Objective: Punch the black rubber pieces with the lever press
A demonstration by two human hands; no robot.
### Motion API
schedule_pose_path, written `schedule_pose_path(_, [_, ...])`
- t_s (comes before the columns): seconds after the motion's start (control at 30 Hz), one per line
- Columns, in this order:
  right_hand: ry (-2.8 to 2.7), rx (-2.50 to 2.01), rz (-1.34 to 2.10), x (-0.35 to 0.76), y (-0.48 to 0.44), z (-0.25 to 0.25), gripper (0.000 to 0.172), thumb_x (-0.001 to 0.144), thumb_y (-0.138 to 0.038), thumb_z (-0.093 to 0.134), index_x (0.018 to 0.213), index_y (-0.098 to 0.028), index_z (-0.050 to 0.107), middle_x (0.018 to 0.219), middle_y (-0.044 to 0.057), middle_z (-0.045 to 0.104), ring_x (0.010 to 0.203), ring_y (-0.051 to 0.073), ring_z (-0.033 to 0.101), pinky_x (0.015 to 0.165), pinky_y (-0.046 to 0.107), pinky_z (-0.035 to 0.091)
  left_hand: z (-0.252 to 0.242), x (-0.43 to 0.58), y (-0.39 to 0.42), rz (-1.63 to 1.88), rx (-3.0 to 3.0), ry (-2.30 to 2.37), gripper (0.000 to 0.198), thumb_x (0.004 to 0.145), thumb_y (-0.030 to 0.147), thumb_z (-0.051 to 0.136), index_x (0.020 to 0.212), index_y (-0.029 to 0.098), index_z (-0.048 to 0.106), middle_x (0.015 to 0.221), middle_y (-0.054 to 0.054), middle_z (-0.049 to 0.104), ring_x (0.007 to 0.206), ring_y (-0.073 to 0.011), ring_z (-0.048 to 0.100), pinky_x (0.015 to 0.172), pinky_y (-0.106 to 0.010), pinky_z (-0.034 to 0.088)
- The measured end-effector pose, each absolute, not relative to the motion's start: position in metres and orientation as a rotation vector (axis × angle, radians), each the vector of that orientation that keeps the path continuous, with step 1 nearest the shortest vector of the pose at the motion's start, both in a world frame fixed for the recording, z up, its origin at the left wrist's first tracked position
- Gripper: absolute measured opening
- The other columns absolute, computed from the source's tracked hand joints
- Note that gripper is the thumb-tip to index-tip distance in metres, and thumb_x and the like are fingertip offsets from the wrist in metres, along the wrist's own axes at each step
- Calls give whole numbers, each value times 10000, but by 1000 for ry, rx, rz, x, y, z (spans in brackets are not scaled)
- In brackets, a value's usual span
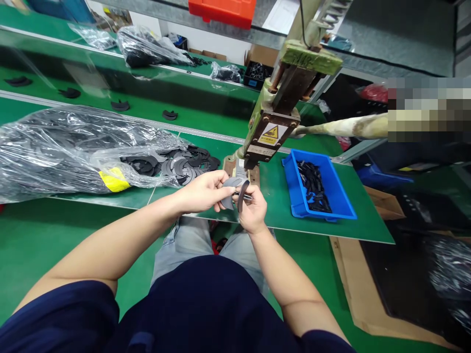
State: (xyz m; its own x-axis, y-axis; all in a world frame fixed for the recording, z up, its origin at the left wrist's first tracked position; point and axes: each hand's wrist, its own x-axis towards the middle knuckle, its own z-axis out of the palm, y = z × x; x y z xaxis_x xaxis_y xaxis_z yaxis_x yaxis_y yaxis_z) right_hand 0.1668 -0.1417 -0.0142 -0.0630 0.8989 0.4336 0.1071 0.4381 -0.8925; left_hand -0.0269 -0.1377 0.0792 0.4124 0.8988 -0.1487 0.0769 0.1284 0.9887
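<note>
Just in front of the press, my left hand [208,190] is closed on a grey crescent-shaped plastic piece [228,200], thumb on top. Close beside it, my right hand [254,211] grips a darker curved piece [242,196] that stands on edge. A small, thin black part [248,197] shows at the right fingers; its kind I cannot make out. Both hands are over the front edge of the green table. Behind them rises the green hand press [274,117], its base [253,175] partly hidden by my fingers.
Left of the press, loose crescent pieces [191,164] spill from a large clear plastic bag [73,142]. A blue bin [340,208] with small black parts stands to the right. Several curved pieces lie spaced along the green belt [143,105]. The press lever [353,126] sticks out right.
</note>
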Motion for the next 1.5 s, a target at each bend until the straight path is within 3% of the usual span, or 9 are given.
schedule_pose_path(0.3, [-1599,-916,733,174,-146,-14,190,978,-436,670,991,-246,677,977,45,748,859,170,705,791,339,598,78,-24,-134,687,1221,865,470,840,543,866,855,196,548,669,8,686,505,-134,667,453,-220,530])
schedule_pose_path(0.53, [-1775,-945,651,182,-141,-4,193,1014,-389,621,1126,-249,693,976,47,771,854,173,715,852,366,610,68,-38,-119,675,1260,966,522,828,592,872,850,196,532,648,6,661,531,-134,652,482,-221,503])
schedule_pose_path(0.7, [-1884,-938,525,190,-138,4,152,992,-360,640,1043,-240,718,969,67,771,890,198,704,856,385,589,68,-39,-127,936,1646,1235,361,896,492,804,1009,206,614,889,-23,678,732,-153,649,665,-288,538])
schedule_pose_path(0.8, [-1919,-924,489,190,-136,3,137,989,-353,636,1011,-242,713,944,72,762,888,210,699,841,398,583,69,-32,-133,1005,1969,1281,264,916,437,774,908,215,633,934,-28,643,851,-172,604,798,-316,508])
schedule_pose_path(0.93, [-1949,-908,487,190,-137,1,128,983,-343,642,1036,-255,719,971,72,768,904,217,704,865,423,589,64,-26,-133,867,1907,1253,335,963,424,688,746,209,551,785,1,554,733,-151,519,701,-297,434])
schedule_pose_path(1.13, [-1929,-902,527,191,-138,-3,132,986,-315,647,1075,-258,727,1021,63,788,965,201,739,908,400,614,48,-30,-126,872,1528,1191,395,847,513,837,977,204,627,803,24,596,671,-122,533,610,-251,440])
schedule_pose_path(1.27, [-1865,-979,534,206,-138,-11,319,983,-316,662,1297,-264,677,1224,95,764,1125,222,735,1005,429,624,29,-40,-106,679,1310,1057,446,874,592,809,872,182,633,693,13,618,582,-119,575,507,-223,433])
schedule_pose_path(1.33, [-1801,-1034,524,218,-140,-17,399,990,-309,649,1385,-257,622,1294,117,725,1172,229,718,1022,443,625,17,-45,-82,755,1188,1150,427,872,532,841,826,177,609,673,6,627,548,-102,576,485,-203,438])
schedule_pose_path(1.5, [-1782,-1062,525,242,-154,-20,317,994,-269,619,1308,-259,662,1212,108,718,1097,222,723,941,424,652,2,-49,15,897,808,1431,283,946,270,813,843,169,570,638,-17,641,513,-96,599,504,-197,503])
